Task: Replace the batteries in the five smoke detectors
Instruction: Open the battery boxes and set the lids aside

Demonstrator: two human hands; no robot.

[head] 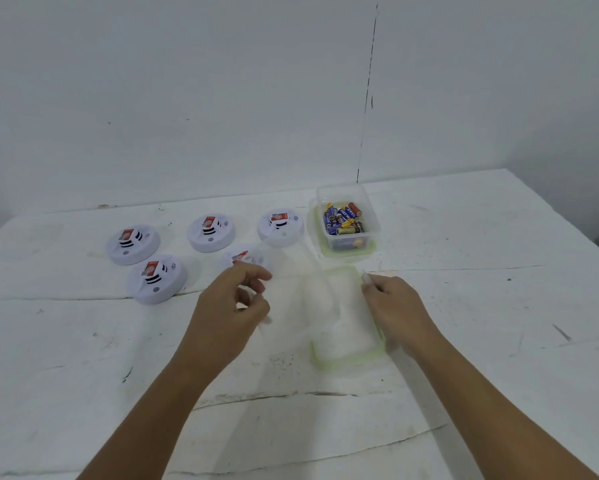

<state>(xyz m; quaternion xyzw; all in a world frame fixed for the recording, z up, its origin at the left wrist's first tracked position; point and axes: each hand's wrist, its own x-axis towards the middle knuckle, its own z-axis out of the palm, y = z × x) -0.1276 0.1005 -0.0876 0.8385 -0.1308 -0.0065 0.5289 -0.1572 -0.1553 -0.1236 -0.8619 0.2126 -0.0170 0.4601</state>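
Getting set up, by the looks of it: no detector is opened yet, so this reads as the prep step. Far left on the scuffed white worktop [66, 358] sit the five smoke detectors [132, 244], round white plastic pucks with red labels and black vent slots, all untouched. The left hand [230, 306] hovers in front of the nearest one, fingers [256, 276] loosely curled, maybe pinching the blurry clear lid [291, 289], honestly can't tell. Right of that lies a clear plastic container [348, 323] with a green rim, steadied by the right hand [395, 306] gripping its far right corner. Behind it, a second clear tub [347, 220] holds the loose batteries [343, 220], shiny blue, red and gold cylinders. Next up, I'd guess: grab a detector and pop its back.
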